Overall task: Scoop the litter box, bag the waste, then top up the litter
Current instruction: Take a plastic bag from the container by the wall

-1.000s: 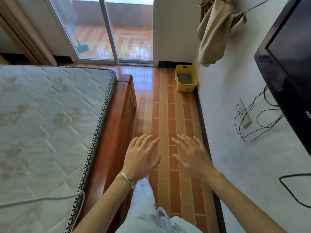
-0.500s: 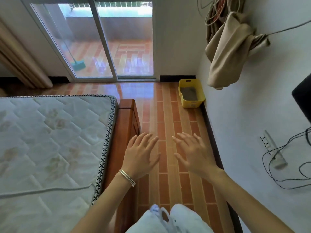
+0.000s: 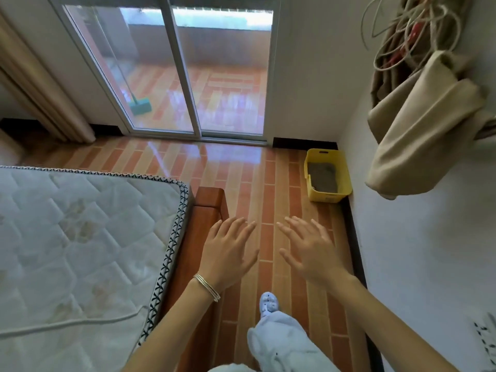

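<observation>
1. closer is the word for what has changed: over the last second the tiled floor (image 3: 268,183) has slid under me, the dark screen on the right wall has dropped out of sight, and the far corner sits nearer.
2. the mattress (image 3: 80,251) on its wooden bed frame (image 3: 204,218) fills my left side and the white wall (image 3: 416,251) my right. that leaves me a narrow strip of floor between them, which i judge is why my arms stay in front of me.
3. the sliding glass door (image 3: 188,76) stands straight ahead, with a green mop (image 3: 139,106) beyond the glass.
4. a beige cloth (image 3: 418,130) hangs on the right wall, above and this side of the box.
5. the yellow litter box (image 3: 328,196) sits on the floor in the corner where the right wall meets the far one, with grey litter (image 3: 323,177) inside (tucked there, i'd guess, to keep the walkway free). it is well apart from my hands.
6. my left hand (image 3: 228,251) and right hand (image 3: 311,248) float palm down, fingers straight and spread, holding nothing, near each other but not touching. i am only on the approach, with nothing scooped yet and no scoop or bag in view.
7. a thin bracelet (image 3: 206,287) rings my left wrist, and one pale shoe (image 3: 269,303) steps forward below it.
</observation>
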Available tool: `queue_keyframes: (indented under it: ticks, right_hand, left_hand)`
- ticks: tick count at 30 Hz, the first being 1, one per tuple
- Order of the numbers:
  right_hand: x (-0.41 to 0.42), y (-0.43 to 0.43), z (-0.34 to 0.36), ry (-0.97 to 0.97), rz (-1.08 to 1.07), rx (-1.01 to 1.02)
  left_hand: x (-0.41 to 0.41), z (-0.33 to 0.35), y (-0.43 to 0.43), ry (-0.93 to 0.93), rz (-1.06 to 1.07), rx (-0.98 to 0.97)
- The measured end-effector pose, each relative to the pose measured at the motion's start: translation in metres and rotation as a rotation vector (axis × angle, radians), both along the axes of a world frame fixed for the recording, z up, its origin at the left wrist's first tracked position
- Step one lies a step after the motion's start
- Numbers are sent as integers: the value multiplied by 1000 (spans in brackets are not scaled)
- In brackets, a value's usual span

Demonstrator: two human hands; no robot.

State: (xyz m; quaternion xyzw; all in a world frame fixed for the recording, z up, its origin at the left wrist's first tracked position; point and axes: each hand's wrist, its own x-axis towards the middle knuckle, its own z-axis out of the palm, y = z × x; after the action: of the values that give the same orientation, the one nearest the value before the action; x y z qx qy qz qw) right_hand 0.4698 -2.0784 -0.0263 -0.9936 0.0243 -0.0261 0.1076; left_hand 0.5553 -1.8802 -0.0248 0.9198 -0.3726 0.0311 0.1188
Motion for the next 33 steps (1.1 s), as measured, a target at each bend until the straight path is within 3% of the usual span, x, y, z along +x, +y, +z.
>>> queue_keyframes:
  ticks: [13,21,33]
  right_hand:
    - [197,-100,15,-31,122,-44]
    - [328,-125,-3,2,149,-70]
    - [559,-123,17,-2,244,-63]
  left_hand:
    - [175,9,-94,7,105,-25]
    - [304,-16,-112,39,116,1]
    - [519,4,-103,5,189,-17]
